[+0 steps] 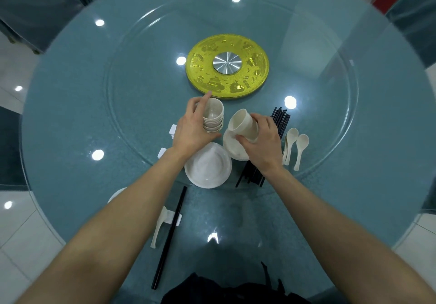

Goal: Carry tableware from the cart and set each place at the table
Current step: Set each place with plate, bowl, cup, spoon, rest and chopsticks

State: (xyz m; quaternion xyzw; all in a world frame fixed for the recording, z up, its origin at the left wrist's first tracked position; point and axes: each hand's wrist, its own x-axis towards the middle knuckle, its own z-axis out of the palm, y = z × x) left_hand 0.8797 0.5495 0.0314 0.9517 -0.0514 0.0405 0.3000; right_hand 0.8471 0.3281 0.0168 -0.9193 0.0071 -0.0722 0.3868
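My left hand (pixel 192 130) grips a stack of small cream cups (pixel 214 117) standing on the glass turntable. My right hand (pixel 262 142) holds a single cream cup (pixel 241 122), tilted on its side above a stack of white bowls (pixel 232 146). A stack of white plates (pixel 207 168) sits just in front of my left hand. Black chopsticks (pixel 279 119) lie in a bundle under and behind my right hand. Cream spoons (pixel 295 145) lie to the right of it.
Near the table's front edge lie one pair of black chopsticks (pixel 169 235) across a white rest (pixel 178 218), a cream spoon (pixel 159 225) and part of a white plate (pixel 116 194). White rests (pixel 172 131) sit left of my wrist. A gold hub (pixel 227 65) marks the turntable's centre.
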